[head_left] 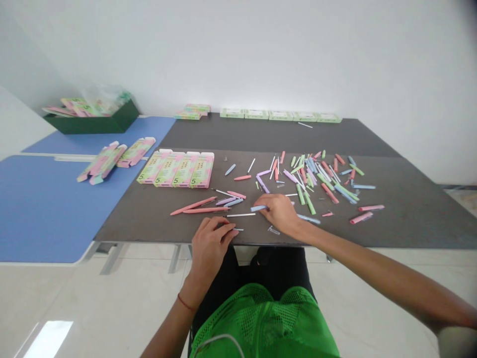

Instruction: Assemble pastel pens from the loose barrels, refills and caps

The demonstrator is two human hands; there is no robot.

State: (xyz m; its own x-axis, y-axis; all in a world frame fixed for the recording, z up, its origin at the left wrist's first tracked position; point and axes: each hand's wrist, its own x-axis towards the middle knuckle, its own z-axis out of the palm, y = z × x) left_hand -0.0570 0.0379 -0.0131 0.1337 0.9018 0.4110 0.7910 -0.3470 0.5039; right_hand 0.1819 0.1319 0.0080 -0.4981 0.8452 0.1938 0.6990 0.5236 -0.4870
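My right hand (pixel 279 213) is closed around a light blue pen barrel (pixel 257 208), which points left just above the dark table. Lower and to the left, my left hand (pixel 211 242) pinches a thin white pen refill (pixel 238 229) near the table's front edge; most of it is hidden by the fingers. Another white refill (pixel 241 215) lies between the hands. Beyond my left hand are two assembled pink pens (pixel 194 205), with a purple pen part (pixel 225 201) and other short coloured pieces close by. A small clear clip (pixel 274 230) lies below my right hand.
Loose barrels, refills and tips (pixel 316 176) are spread over the right of the dark table (pixel 410 219). Several upright-printed boxes (pixel 182 170) stand in a row at left. Flattened cartons (pixel 102 161) and a green bin (pixel 93 124) rest on blue tables. White boxes (pixel 281 115) line the wall.
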